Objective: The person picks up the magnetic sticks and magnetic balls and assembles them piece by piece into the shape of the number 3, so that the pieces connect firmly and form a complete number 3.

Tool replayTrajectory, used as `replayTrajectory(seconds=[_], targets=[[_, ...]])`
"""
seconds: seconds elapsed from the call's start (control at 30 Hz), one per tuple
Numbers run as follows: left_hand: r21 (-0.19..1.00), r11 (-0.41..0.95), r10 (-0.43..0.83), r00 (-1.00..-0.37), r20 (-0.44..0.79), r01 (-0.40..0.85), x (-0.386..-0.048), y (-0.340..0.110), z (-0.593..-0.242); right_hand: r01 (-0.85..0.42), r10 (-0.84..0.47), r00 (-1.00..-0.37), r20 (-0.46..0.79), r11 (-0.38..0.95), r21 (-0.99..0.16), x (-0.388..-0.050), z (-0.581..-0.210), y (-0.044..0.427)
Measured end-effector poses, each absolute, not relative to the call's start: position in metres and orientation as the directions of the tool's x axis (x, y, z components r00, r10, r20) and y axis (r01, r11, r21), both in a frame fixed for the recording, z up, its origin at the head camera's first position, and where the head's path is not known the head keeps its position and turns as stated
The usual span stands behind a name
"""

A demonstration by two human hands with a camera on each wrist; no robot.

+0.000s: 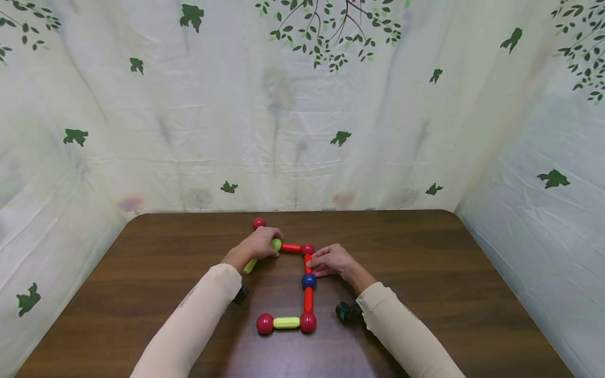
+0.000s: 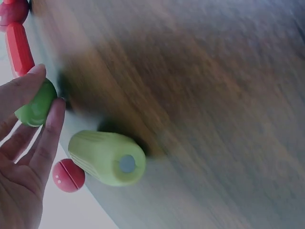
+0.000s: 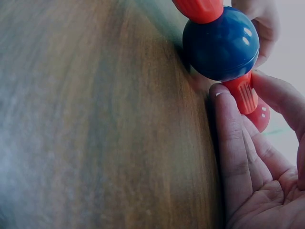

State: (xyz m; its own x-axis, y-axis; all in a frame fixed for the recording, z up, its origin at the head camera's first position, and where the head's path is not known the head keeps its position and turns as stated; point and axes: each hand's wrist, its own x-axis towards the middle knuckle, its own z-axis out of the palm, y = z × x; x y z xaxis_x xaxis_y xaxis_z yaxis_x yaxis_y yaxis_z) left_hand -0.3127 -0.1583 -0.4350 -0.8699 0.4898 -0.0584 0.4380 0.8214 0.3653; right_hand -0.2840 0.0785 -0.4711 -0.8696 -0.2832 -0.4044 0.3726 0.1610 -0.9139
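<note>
A chain of toy balls and rods lies on the table. My left hand (image 1: 257, 244) pinches a green ball (image 2: 38, 106) at its far left end. From this ball a red rod (image 1: 291, 247) leads to a red ball (image 1: 308, 248). With thumb and fingers, my right hand (image 1: 334, 261) holds the red rod (image 3: 244, 93) between that ball and a blue ball (image 1: 309, 281). Another red rod (image 1: 308, 300) runs nearer to a red corner ball (image 1: 308, 322). A yellow-green rod (image 1: 286, 323) joins it to a red end ball (image 1: 265, 324).
Beside my left hand lies a loose-looking yellow-green rod (image 2: 107, 157); its far end is hidden in the head view. A red ball (image 1: 258, 223) sits near the back edge of the brown table (image 1: 402, 252). Leaf-patterned cloth (image 1: 302, 157) hangs behind and at both sides.
</note>
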Motion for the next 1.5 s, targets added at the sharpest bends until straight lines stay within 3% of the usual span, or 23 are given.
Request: replayTrajectory(seconds=[0.47, 0.87, 1.17, 1.5], targets=[[0.339, 0.830, 0.505, -0.855, -0.119, 0.443, -0.311, -0.164, -0.432, 0.366, -0.259, -0.875, -0.409, 0.199, -0.909, -0.281, -0.468, 0.078], [0.349, 0.806, 0.527, -0.848, -0.055, 0.478, -0.305, -0.170, -0.432, 0.348, -0.268, -0.883, -0.386, 0.178, -0.920, -0.280, -0.469, 0.079], [0.421, 0.802, 0.489, -0.870, -0.055, 0.424, -0.301, -0.171, -0.434, 0.345, -0.279, -0.884, -0.376, 0.155, -0.926, -0.279, -0.469, 0.079], [0.405, 0.799, 0.491, -0.871, -0.014, 0.444, -0.299, -0.171, -0.434, 0.344, -0.278, -0.883, -0.379, 0.169, -0.924, -0.281, -0.471, 0.079]])
